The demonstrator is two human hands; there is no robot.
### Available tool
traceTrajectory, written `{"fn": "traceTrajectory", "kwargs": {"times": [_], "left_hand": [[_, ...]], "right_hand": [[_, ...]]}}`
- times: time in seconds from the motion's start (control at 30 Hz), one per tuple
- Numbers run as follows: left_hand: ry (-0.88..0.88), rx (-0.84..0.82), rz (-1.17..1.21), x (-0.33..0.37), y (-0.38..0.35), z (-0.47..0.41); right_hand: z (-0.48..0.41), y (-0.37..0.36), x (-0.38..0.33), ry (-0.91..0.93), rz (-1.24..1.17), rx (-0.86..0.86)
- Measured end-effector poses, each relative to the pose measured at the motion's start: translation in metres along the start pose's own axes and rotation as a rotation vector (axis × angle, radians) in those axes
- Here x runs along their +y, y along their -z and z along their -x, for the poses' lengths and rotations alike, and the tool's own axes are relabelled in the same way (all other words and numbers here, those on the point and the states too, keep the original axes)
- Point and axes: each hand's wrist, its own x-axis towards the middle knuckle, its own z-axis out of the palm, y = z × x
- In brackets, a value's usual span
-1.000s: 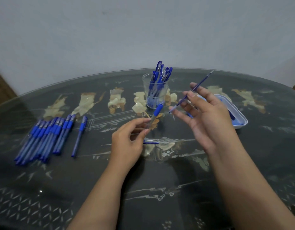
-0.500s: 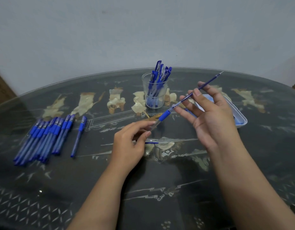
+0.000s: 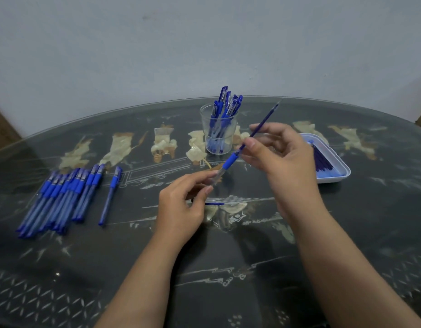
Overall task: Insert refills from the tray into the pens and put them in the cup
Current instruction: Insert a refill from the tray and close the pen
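My left hand (image 3: 181, 204) pinches a clear pen barrel with a blue grip (image 3: 226, 165), tilted up to the right. My right hand (image 3: 283, 159) pinches a thin blue refill (image 3: 261, 125) whose lower end sits in the barrel's open end; most of the refill sticks out up and right. Behind the hands stands a clear cup (image 3: 219, 131) holding several blue pens. The white tray (image 3: 339, 166) at the right holds several refills. A row of several blue pens (image 3: 62, 197) lies on the left, with one pen (image 3: 111, 194) apart beside it.
A small blue pen part (image 3: 214, 204) lies on the glass table top (image 3: 228, 256) just right of my left hand. The dark table has pale inlay patterns. A plain wall rises behind the table's far curved edge.
The refill's lower end has gone into the barrel's mouth. My right hand has shifted its pinch down the refill, and the barrel has tipped up towards it.
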Motion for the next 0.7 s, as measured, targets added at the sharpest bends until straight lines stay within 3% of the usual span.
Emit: {"fn": "traceTrajectory", "kwargs": {"times": [0.23,0.53,0.7], "left_hand": [[0.041,0.025,0.036,0.002,0.001,-0.001],[0.218,0.072,0.172,0.004,0.008,-0.01],[0.297,0.092,0.205,0.005,0.014,-0.022]], "right_hand": [[0.003,-0.01,0.009,-0.056,0.179,-0.098],[0.004,-0.021,0.015,-0.104,0.115,-0.156],[0.003,-0.028,0.034,-0.094,0.341,-0.213]]}}
